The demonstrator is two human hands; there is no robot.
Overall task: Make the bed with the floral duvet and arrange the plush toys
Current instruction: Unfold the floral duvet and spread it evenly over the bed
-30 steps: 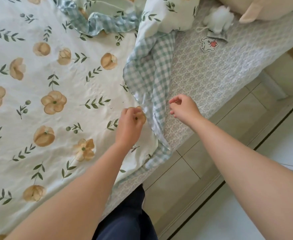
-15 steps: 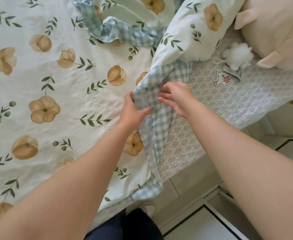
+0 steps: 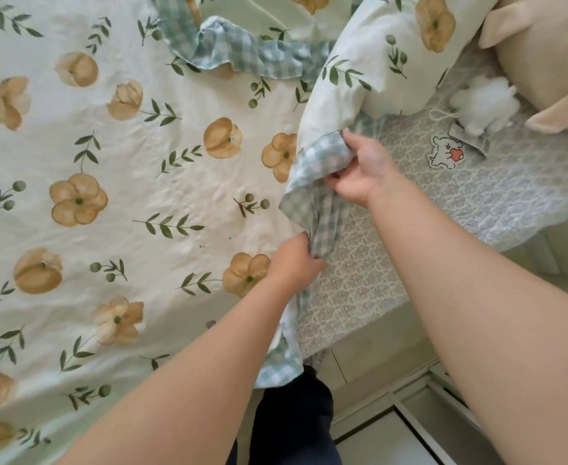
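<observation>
The floral duvet [image 3: 135, 209], cream with tan flowers and green sprigs, lies spread over the left of the bed. Its green-checked underside is folded up along the right edge. My left hand [image 3: 292, 263] grips that checked edge low down, fingers curled into the fabric. My right hand [image 3: 363, 172] holds the same folded edge higher up, thumb under and fingers over the fold. A large cream plush toy [image 3: 551, 52] lies at the top right, with a small white fluffy plush toy [image 3: 483, 105] beside it.
The grey patterned bedsheet [image 3: 497, 203] is bare on the bed's right side, with a small bear sticker or tag [image 3: 445, 155] on it. A bunched duvet part [image 3: 386, 52] rises at top centre. Tiled floor [image 3: 393, 441] runs along the bed; my dark-trousered leg [image 3: 292, 424] stands there.
Both hands have taken hold of the checked edge: the right moved up and right along the fold, the left slid down it. The view tilted further toward the plush toys.
</observation>
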